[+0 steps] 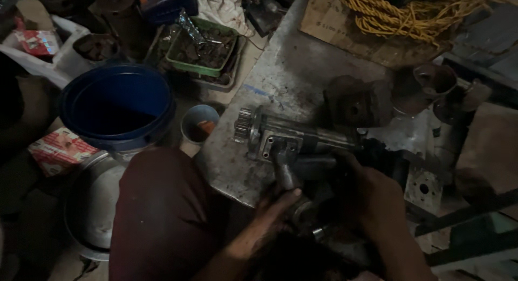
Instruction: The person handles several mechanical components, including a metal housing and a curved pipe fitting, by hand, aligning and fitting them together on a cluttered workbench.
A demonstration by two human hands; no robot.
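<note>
On the worn metal workbench [291, 70], near its front edge, one grey, greasy metal pump assembly [294, 143] is lying on its side, showing a small toothed gear [243, 124] at its left end and a stubby arm jutting toward the person. Both hands are working at it: the left hand [278, 205] is curling around that arm, while the right hand [372, 197] is pressing closed against the body's dark right end, its grip too shadowed to tell. Around it are sitting one dark metal block [356, 105], one blue bucket [116, 105], one green tray [202, 46] of scraps and one coil of yellow rope [410, 11].

Both hands, left [280, 205] and right [372, 197], curl close together.
</note>
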